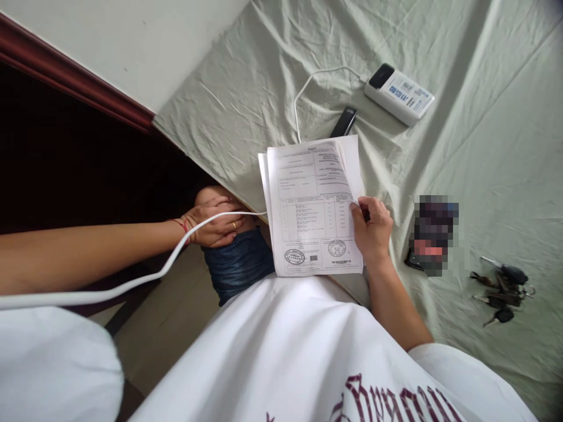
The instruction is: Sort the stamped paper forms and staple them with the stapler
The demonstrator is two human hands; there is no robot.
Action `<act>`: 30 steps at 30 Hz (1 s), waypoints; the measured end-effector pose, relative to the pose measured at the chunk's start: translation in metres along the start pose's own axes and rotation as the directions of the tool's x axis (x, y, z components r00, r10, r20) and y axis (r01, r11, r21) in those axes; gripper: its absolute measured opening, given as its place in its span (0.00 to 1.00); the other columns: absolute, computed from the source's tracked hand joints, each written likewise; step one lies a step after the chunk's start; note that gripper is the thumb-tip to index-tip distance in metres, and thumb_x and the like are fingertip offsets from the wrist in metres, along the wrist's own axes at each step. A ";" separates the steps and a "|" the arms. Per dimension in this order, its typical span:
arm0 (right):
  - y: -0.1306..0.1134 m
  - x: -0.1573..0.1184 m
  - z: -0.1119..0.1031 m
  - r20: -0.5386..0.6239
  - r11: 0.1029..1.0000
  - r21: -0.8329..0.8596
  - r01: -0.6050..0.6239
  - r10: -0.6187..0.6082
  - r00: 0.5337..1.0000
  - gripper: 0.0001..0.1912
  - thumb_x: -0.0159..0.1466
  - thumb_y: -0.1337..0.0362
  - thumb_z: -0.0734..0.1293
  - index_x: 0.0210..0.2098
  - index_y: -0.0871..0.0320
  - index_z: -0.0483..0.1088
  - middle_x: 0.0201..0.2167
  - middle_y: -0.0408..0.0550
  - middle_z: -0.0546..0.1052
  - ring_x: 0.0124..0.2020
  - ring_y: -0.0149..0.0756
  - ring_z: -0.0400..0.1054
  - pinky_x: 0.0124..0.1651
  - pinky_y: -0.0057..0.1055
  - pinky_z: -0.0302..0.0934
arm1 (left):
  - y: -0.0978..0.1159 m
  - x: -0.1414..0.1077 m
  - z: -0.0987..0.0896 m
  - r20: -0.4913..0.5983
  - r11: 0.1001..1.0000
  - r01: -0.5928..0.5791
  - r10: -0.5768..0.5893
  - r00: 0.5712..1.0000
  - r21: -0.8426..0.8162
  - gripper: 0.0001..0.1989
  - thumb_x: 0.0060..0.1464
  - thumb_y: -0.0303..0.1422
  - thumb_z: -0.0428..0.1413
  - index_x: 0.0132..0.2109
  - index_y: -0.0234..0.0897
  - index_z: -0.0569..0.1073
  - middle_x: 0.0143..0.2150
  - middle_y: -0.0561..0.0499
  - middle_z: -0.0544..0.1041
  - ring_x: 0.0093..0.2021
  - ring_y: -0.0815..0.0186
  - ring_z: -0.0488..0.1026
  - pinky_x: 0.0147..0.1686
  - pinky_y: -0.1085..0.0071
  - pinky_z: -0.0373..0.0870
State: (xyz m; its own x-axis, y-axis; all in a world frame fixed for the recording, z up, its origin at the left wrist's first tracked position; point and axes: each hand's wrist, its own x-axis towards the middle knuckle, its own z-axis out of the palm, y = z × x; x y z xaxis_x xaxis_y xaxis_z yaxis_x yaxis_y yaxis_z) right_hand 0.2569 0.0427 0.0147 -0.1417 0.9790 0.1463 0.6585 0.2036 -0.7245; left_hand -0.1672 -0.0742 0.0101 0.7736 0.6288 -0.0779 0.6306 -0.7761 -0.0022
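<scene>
Wrinkled pale green cloth [246,88] spreads over the surface in front of the person, with dark space to the left and pale floor [162,328] below. Nearest is a white shirt [281,346] with dark red lettering, and past it the blue denim [237,264] over 1 leg. A white cable [127,288] comes in from the left and crosses in view over the left wrist, where there is a red string [185,228], before reaching the left edge of the papers. The left hand [215,223], a ring on 1 finger, lies over the bare knee [213,193], fingers loosely curved, with no object in its grasp. The right hand [373,228] pinches the right edge of the papers [303,217] between thumb and bent fingers. These are overlapping printed sheets, held above the cloth's near edge; the top sheet shows a table and 2 stamps low down. Right of that hand are a pixelated dark item [435,234] and, farther right, a bunch of keys [501,290]. Beyond the papers, a black object [343,122] pokes out, partly covered. Farther still, a white cable stretch [295,105] loops to a white device [400,95] with a black end.
</scene>
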 end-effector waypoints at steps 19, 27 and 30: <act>0.003 0.001 0.002 -0.007 0.998 0.000 0.057 -0.057 0.998 0.08 0.68 0.58 0.65 0.33 0.53 0.70 0.27 0.44 0.72 0.36 0.42 0.63 0.44 0.41 0.61 | -0.002 -0.008 0.007 -0.014 0.999 -0.004 0.004 1.000 -0.035 0.18 0.63 0.41 0.54 0.50 0.34 0.81 0.53 0.39 0.81 0.59 0.50 0.72 0.68 0.47 0.58; 0.003 0.002 0.001 0.011 0.998 -0.051 0.049 -0.048 0.999 0.10 0.69 0.57 0.63 0.33 0.53 0.70 0.27 0.45 0.73 0.35 0.42 0.63 0.42 0.40 0.60 | 0.000 -0.001 -0.002 0.007 1.000 0.007 -0.007 1.000 -0.013 0.18 0.65 0.40 0.52 0.49 0.35 0.82 0.52 0.40 0.82 0.58 0.52 0.73 0.68 0.51 0.58; 0.004 0.001 0.001 0.014 0.997 -0.050 0.050 -0.049 0.999 0.11 0.69 0.57 0.62 0.34 0.53 0.72 0.28 0.45 0.74 0.36 0.42 0.64 0.43 0.40 0.61 | 0.001 -0.002 -0.001 0.041 1.000 0.015 -0.015 0.999 -0.016 0.19 0.64 0.41 0.51 0.49 0.34 0.82 0.53 0.39 0.82 0.58 0.51 0.73 0.67 0.49 0.59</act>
State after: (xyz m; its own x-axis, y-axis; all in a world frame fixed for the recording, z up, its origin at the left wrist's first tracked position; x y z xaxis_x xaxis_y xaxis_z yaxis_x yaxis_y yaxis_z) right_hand 0.2588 0.0447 0.0117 -0.1840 0.9676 0.1729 0.6869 0.2524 -0.6815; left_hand -0.1680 -0.0756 0.0112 0.7611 0.6377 -0.1190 0.6433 -0.7655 0.0121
